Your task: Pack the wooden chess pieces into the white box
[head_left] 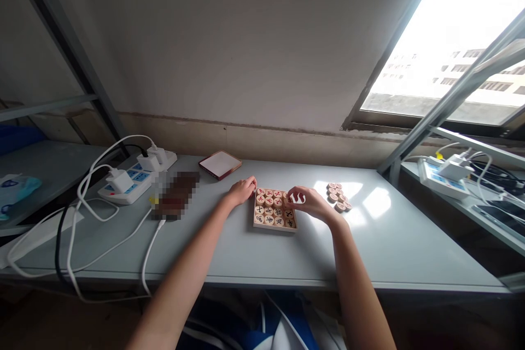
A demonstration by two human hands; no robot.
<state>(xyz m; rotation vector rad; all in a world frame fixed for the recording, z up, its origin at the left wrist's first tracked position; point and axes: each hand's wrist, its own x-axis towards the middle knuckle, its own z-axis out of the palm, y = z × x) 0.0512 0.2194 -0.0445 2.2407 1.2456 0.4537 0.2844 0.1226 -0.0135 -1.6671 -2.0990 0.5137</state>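
Note:
A shallow, light wooden box (pixel 275 228) sits on the desk before me, filled with rows of round wooden Chinese chess pieces (pixel 268 211). Red characters mark the pieces in the far rows, black ones those in the near rows. At the box's far left corner, my left hand (pixel 243 192) is closed with its fingers together, touching the edge. My right hand (pixel 309 202) curls over the right side, thumb and fingertips around a piece in the right column, which they partly hide. More red-marked chess pieces (pixel 338 197) lie grouped on the desk to the right.
A box lid (pixel 220 164) rests near the wall. On the left stand a power strip (pixel 137 179) with white plugs and loose cables, and a blurred dark object (pixel 176 196). Another power strip (pixel 443 178) lies on the right-hand desk beyond a metal frame post (pixel 394 172). Sunlight falls across the desk's right.

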